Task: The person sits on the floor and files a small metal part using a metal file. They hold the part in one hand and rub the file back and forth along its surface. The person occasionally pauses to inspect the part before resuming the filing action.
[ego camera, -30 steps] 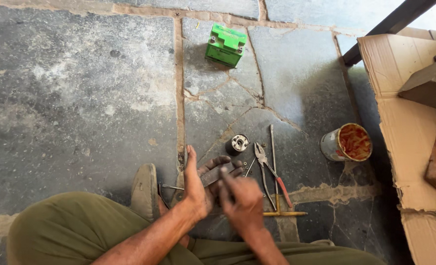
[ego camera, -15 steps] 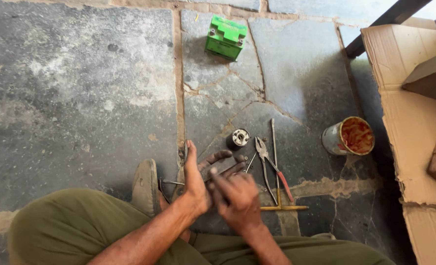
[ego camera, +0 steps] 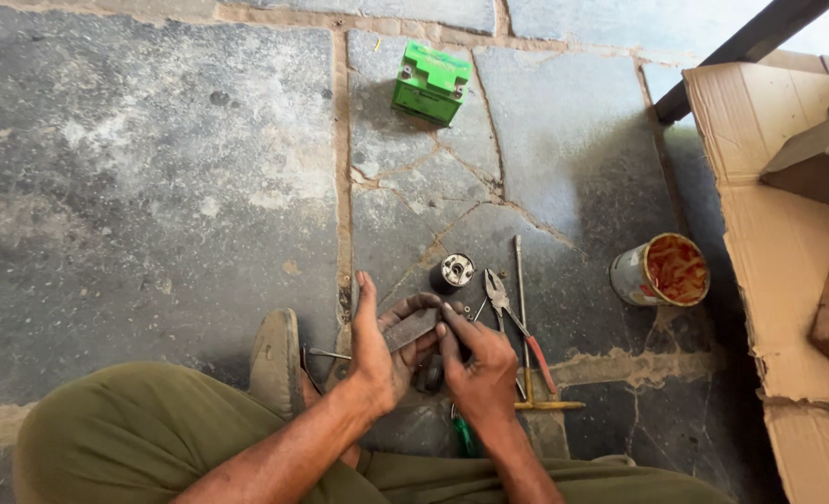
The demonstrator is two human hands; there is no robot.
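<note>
I sit on a stone floor with my knees drawn up in olive trousers. My left hand cradles a flat, greyish metal piece across its curled fingers. My right hand is closed over the right end of that same piece, and what its fingertips pinch is hidden. Just beyond my hands stands a small black and silver cylindrical part. To the right of my hands lie pliers with red handles, a long thin metal rod and a yellow-handled tool.
A green box-shaped battery stands farther out on the floor. A rusty tin can sits at the right. Torn cardboard with a dark metal block on it covers the right edge. A sandal shows by my left knee.
Both hands stay together on the metal piece, with my right fingers shifting slightly over it. The view has drifted a little; the tools on the floor have not moved.
</note>
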